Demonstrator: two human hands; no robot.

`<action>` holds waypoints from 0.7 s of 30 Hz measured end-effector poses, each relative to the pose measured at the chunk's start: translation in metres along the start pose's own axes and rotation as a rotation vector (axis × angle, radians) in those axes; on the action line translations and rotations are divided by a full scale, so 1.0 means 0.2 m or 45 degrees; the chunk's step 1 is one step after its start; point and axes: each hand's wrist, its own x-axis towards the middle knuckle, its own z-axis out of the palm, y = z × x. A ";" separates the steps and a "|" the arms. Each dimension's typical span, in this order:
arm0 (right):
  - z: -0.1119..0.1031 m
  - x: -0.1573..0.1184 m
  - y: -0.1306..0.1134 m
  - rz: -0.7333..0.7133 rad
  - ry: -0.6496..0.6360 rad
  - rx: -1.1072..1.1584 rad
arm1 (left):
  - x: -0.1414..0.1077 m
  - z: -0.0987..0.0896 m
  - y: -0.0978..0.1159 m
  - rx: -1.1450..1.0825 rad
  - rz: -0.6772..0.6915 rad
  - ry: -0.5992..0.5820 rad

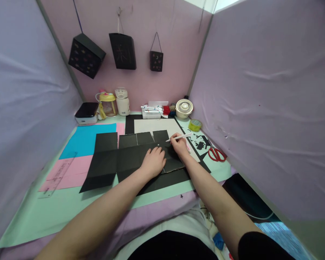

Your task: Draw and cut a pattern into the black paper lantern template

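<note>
My left hand [154, 162] lies flat on a creased sheet of black card [105, 159], its fingers stretched out. The card has fold lines and several flaps cut along its far edge. Between the fingers of my right hand [179, 145] is a slim white pen-like tool [184, 135], slanting with its tip down at the card. Whether it is a pen or a knife I cannot tell. A small white star shape [158, 145] shows on the card just beyond my left fingertips. Under the card's right part lies a pale board [159, 125].
Red-handled scissors [217, 154], black paper scraps [201, 144] and green tape [195, 125] lie at the right. A clear ruler [59, 173] rests on pink paper [81, 169] beside blue paper [81, 139]. A pen box [151, 112] stands behind; black boxes [122, 51] hang above.
</note>
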 end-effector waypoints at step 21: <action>0.02 0.00 0.04 0.050 -0.252 -0.029 | 0.01 0.01 0.00 -0.021 -0.009 -0.020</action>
